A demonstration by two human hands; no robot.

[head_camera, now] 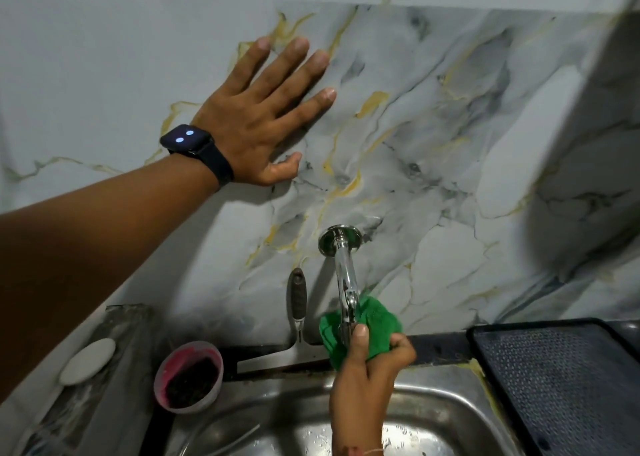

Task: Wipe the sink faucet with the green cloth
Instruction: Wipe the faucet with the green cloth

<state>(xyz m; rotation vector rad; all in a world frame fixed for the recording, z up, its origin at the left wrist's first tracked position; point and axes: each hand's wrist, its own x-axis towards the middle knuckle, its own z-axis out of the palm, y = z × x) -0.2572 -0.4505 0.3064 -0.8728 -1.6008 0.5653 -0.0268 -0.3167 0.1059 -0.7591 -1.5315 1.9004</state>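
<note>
A chrome faucet (343, 265) sticks out of the marble-patterned wall above the steel sink (433, 417). My right hand (370, 369) grips the green cloth (375, 324), which is wrapped around the faucet's lower end; my thumb presses against the metal. My left hand (266, 113) lies flat on the wall well above and left of the faucet, fingers spread, holding nothing. A dark smartwatch sits on that wrist. The faucet's outlet is hidden by the cloth and hand.
A squeegee (298, 317) leans on the wall left of the faucet. A pink tub (188, 376) with dark contents stands at the sink's left rim, a white soap bar (88, 360) further left. A black perforated tray (561, 379) lies on the right.
</note>
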